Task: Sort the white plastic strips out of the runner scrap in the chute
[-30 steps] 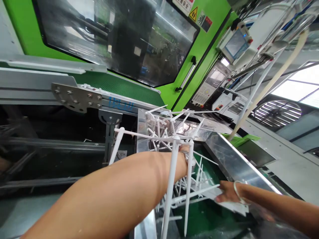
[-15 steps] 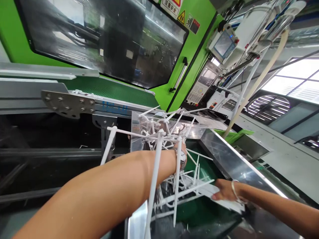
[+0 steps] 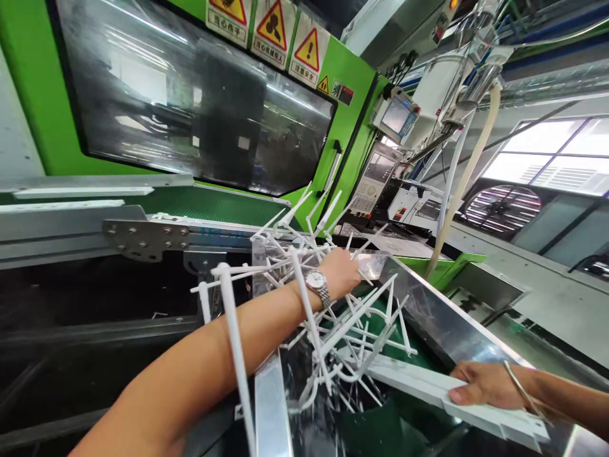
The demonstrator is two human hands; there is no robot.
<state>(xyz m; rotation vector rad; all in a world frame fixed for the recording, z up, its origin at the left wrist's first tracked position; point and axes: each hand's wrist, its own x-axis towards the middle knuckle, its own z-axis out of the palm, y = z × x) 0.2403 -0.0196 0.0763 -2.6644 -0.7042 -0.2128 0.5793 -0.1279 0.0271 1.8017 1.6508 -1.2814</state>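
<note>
Since a second ago, the left hand (image 3: 340,273) has lifted up out of the metal tray, and now you can see its back and the silver watch (image 3: 318,287) on the wrist. Before, the sticks hid the hand. The right hand (image 3: 480,385) has slid out to the right along the white strip.

Closest to us, the left arm reaches in from the bottom left. One long white stick (image 3: 235,355) hangs down in front of it.

At the bottom right, the right hand lies flat on the white plastic strip (image 3: 419,386), with the thumb pressed on its near edge. A thin bangle (image 3: 521,388) sits on that wrist.

A bit farther in, the left hand is closed around a big tangle of white plastic sticks (image 3: 333,317). The sticks poke out every way, up and down. The bunch hangs over the shiny metal tray (image 3: 438,317), which has a green floor. The lowest sticks reach down to the white strip, and I cannot tell if they touch it.

Behind the tray runs a green belt (image 3: 214,203) with a gray metal frame.

Farthest back stands the big green machine (image 3: 352,95) with a dark window (image 3: 190,108) and yellow warning signs (image 3: 271,25). A small screen (image 3: 394,115) sits to the right of it.
</note>
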